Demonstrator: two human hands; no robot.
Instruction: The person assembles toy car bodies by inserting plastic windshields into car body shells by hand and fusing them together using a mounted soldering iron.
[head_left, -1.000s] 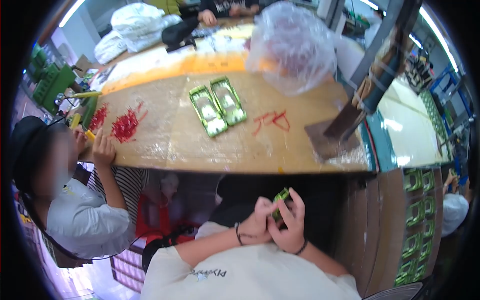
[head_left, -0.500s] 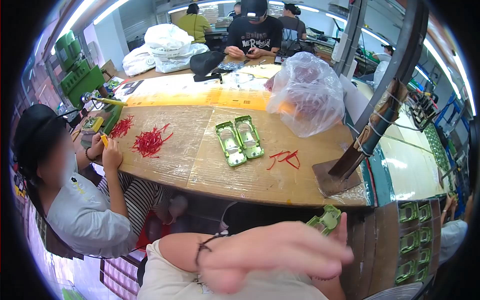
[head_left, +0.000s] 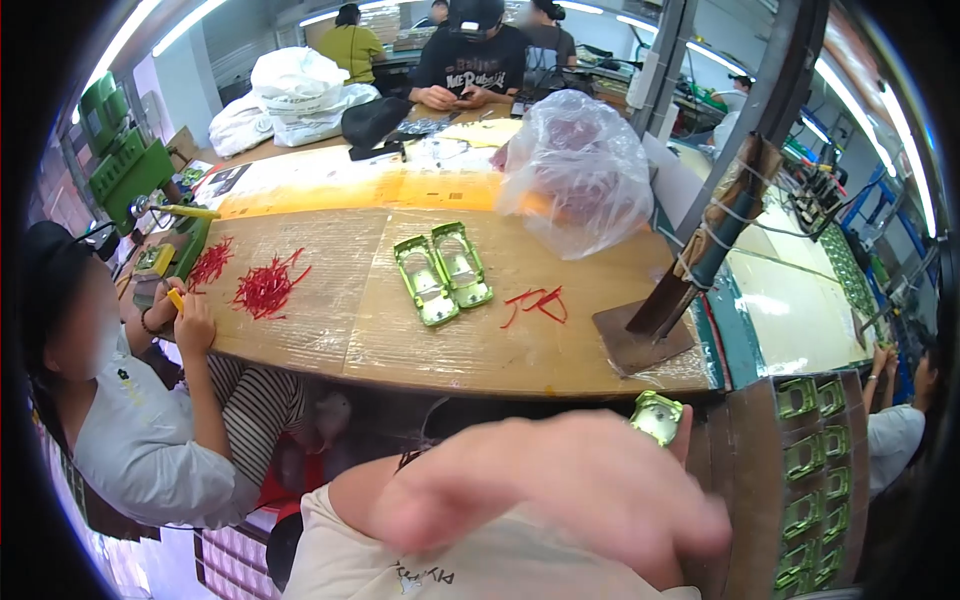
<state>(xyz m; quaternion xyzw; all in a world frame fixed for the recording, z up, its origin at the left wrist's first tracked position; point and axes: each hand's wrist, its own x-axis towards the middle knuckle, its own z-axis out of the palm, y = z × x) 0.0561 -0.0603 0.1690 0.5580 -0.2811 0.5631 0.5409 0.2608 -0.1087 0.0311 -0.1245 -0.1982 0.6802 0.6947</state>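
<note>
My left hand (head_left: 560, 480) stretches across in front of my lap, palm side hidden, its fingers smeared by motion. I cannot tell whether anything is in it. Behind it, my right hand (head_left: 684, 436) is mostly covered, with one finger showing upright beside a green toy car shell (head_left: 657, 418) that it holds just past the table's front edge. On the table ahead, two more green toy car shells (head_left: 426, 280) (head_left: 460, 264) lie side by side, hollow side up. Thin red strips (head_left: 537, 305) lie to their right.
A tray of green car shells (head_left: 803, 455) stands at my right. A metal post (head_left: 690, 265) rises from the table's right corner. A clear plastic bag (head_left: 580, 175) and red strip piles (head_left: 268, 286) lie on the table. A co-worker (head_left: 150, 420) sits at left, holding a yellow-handled tool (head_left: 177, 299).
The view has swung to the right, shifting the table leftward. My left hand has moved right across my right hand, and the held car shell now shows more of its hollow side.
</note>
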